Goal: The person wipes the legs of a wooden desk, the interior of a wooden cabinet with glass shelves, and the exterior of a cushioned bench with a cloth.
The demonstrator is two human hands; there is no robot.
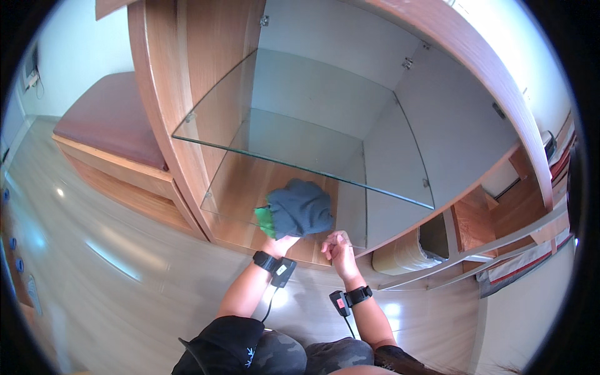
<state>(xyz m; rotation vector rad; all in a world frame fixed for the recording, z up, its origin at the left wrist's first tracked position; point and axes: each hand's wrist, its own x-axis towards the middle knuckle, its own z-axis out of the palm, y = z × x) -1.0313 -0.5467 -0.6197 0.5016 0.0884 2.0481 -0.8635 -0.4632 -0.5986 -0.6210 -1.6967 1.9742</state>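
Observation:
A bunched grey cloth [302,206] with a bright green part [265,221] at its left is in the lower part of an open wooden cabinet. My left hand [281,244] grips it from below, and the cloth hides most of the fingers. Just right of the cloth is my right hand [338,248], its fingers loosely curled and nothing visible in them. Above both hands, a clear glass shelf [309,126] spans the cabinet. A lower glass shelf [234,213] lies at about the cloth's level; whether the cloth touches it I cannot tell.
The upper shelf's front edge [300,168] juts above my hands. Wooden side panel [159,93] and grey inner wall [450,122] flank the compartment. A cushioned bench [112,122] stands left. At right are a cardboard box [403,255] and a curved rail [497,243].

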